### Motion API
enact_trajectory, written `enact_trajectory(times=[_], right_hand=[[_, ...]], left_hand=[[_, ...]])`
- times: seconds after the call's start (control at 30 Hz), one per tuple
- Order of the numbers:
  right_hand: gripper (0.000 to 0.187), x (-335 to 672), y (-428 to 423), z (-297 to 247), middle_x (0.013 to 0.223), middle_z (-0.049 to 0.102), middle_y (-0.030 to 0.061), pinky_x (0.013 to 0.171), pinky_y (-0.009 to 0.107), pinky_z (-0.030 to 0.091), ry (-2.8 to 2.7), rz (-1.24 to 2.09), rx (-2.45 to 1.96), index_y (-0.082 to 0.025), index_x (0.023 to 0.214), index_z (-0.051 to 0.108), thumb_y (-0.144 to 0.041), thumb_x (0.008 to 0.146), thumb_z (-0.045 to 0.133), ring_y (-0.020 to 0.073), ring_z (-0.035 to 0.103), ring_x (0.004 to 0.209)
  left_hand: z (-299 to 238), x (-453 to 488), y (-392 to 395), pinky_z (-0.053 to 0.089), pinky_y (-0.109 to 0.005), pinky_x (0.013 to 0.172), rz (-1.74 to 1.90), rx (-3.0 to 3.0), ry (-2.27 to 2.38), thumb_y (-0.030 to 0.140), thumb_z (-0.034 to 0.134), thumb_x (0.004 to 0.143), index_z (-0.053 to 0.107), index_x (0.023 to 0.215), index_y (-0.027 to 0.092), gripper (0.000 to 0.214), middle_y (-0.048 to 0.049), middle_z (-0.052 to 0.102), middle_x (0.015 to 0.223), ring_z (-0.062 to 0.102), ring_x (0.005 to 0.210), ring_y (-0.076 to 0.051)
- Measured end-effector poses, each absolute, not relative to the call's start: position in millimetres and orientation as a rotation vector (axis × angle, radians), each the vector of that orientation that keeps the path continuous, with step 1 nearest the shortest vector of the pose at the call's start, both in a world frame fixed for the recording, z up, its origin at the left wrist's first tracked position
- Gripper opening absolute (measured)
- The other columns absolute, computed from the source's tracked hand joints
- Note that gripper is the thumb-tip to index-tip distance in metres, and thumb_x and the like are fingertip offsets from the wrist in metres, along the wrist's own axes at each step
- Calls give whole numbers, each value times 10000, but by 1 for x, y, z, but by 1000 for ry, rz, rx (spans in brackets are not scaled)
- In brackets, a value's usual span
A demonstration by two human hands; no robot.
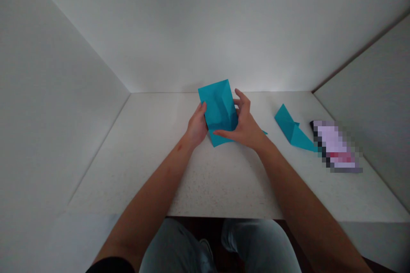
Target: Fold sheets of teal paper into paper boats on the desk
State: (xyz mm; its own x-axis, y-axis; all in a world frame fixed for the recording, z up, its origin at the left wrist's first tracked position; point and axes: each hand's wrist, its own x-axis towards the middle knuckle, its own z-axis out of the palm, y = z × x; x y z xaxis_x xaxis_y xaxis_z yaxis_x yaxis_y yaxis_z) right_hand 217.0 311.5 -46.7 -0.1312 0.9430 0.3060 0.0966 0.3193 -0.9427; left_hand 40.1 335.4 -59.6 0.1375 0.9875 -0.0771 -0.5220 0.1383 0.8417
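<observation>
A blue sheet of paper [218,104] with crease lines is held up above the white table, tilted towards me. My left hand [197,126] grips its left edge, thumb in front and the other fingers behind. At the right edge is my right hand [241,126], its thumb stretched across the lower front of the sheet and its fingers spread and curved beside the edge. Whether those fingers touch the back of the paper is hidden. A small blue paper tip [265,132] shows just beyond my right wrist; the rest of it is covered.
A folded blue paper piece [291,130] lies on the white table [218,187] to the right. Beside it is a pixelated phone-like object [336,147]. White walls [205,30] enclose the table at the back and both sides. My legs are under the front edge.
</observation>
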Motion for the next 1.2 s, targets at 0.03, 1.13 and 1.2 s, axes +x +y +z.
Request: enact_trajectory(times=[0.03, 1.13, 1.2], right_hand=[[1278, 216, 313, -48, 1508, 617, 155, 1083, 507, 570, -1524, 908, -1020, -301, 1651, 401, -605, 579, 1026, 350, 650, 1302], [694, 257, 336, -47, 931, 826, 71, 767, 424, 644, -1317, 796, -1301, -223, 1028, 817, -883, 855, 687, 315, 773, 913], [675, 259, 336, -43, 949, 824, 73, 754, 416, 624, -1357, 742, -1329, -223, 1013, 809, -868, 890, 652, 307, 761, 884]], left_hand=[[-60, 41, 335, 568, -588, 1150, 1267, 773, 744, 711, 738, 902, 718, 1309, 224, 635, -141, 771, 1384, 616, 1456, -415], [-68, -7, 354, 548, -282, 722, 1654, 1272, 1297, 709, 721, 939, 654, 976, 223, 492, -32, 713, 870, 672, 817, -184], [-58, -28, 346, 527, -283, 698, 1575, 1350, 1425, 650, 645, 1009, 650, 992, 225, 426, -30, 703, 850, 658, 788, -187]])
